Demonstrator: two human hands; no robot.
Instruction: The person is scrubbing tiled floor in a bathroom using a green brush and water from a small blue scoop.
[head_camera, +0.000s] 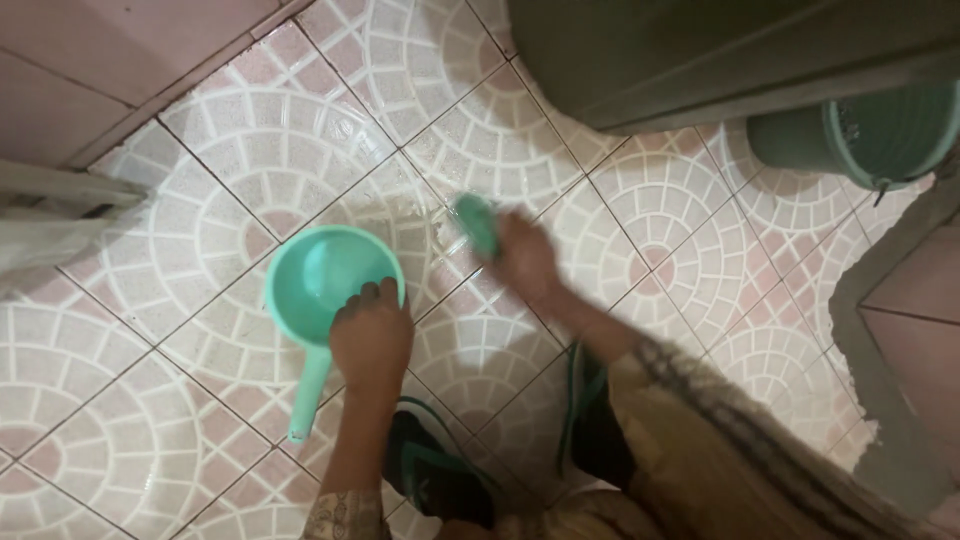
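A teal plastic water dipper (322, 283) with a long handle lies on the wet tiled floor (240, 160). My left hand (371, 335) rests on its near rim, fingers curled over the edge. My right hand (524, 258), blurred by motion, grips a green scrub brush (477, 222) pressed against the floor tiles to the right of the dipper. My two feet in dark sandals with green straps (440, 470) stand at the bottom of the view.
A green bucket (870, 135) stands at the upper right beside a dark grey tank or cabinet (720, 50). A pink tiled wall (120, 50) runs along the upper left. A grey concrete edge (885, 330) borders the right side.
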